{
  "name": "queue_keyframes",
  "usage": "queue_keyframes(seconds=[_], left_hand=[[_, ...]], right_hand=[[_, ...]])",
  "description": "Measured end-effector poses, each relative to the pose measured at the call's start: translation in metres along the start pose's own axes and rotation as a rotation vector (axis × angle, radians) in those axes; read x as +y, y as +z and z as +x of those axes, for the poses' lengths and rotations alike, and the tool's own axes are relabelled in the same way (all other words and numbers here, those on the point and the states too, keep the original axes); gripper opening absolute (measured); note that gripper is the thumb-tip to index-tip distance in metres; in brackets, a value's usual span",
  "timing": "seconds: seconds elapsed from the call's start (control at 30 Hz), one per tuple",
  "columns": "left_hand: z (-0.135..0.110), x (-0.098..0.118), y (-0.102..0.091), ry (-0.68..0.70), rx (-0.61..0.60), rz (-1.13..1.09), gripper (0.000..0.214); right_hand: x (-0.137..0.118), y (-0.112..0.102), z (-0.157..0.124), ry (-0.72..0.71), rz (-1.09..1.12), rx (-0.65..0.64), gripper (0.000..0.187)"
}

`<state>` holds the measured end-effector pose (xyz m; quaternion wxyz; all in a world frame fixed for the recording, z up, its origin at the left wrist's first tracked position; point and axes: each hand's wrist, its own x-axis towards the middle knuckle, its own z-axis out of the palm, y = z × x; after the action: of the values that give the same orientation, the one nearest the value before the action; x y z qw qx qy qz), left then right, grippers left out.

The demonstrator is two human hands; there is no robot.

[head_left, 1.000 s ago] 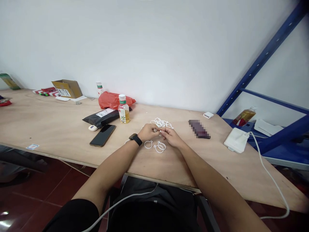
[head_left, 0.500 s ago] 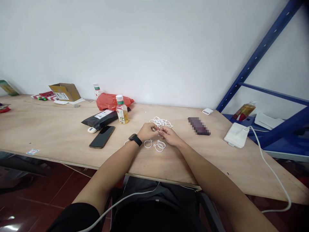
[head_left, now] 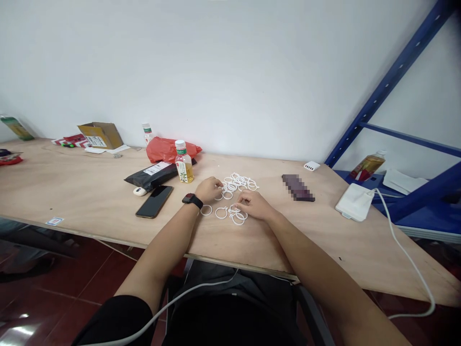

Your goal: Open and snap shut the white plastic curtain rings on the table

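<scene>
My left hand (head_left: 209, 189), wearing a black watch (head_left: 192, 200) on its wrist, is at the left edge of a pile of white plastic rings (head_left: 239, 181). Its fingers are bent and look slightly apart, with no ring clearly held. My right hand (head_left: 255, 205) is lowered in front of the pile, its fingertips pinched on a white ring (head_left: 234, 208) above other loose rings. Two separate rings lie to the left, one ring (head_left: 221, 213) near the middle and another ring (head_left: 206, 210) beside my left wrist. Each ring appears to have a small loop.
On the left are a phone (head_left: 154, 202), a black parcel (head_left: 149, 177), a drink bottle (head_left: 184, 163) and a red bag (head_left: 167, 150). To the right lie a pixelated dark object (head_left: 298, 188) and a white power bank (head_left: 355, 202) with a cable. A blue metal frame (head_left: 382, 91) stands at the right.
My hands, together before, are now apart. The left has moved left to the pile's edge; the right has come down toward the loose rings nearer me. The view has shifted slightly.
</scene>
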<state>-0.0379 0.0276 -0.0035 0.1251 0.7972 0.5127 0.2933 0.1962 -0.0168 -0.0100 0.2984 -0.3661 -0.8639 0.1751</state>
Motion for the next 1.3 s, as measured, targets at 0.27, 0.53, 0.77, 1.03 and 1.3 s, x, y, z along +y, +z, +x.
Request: queue_keyframes(seconds=[0.27,0.53,0.77,1.03,1.3], left_hand=[[-0.003,0.000,0.000,-0.114,-0.191,0.200,0.018],[0.000,0.002,0.012,-0.057,-0.171,0.245,0.023],[0.002,0.011,0.014,0.111,-0.092,0.109,0.025],[-0.002,0.030,0.013,0.146,-0.065,0.069,0.022],[-0.001,0.000,0.003,0.078,-0.151,0.166,0.025]], right_hand=[[0.008,0.005,0.002,0.128,-0.048,0.007,0.011],[0.010,0.009,0.003,0.137,-0.024,-0.011,0.010],[0.013,0.010,0.005,0.183,0.038,0.097,0.020],[0.012,0.016,0.009,0.202,0.063,0.077,0.025],[0.019,0.014,0.007,0.226,-0.051,0.060,0.018]])
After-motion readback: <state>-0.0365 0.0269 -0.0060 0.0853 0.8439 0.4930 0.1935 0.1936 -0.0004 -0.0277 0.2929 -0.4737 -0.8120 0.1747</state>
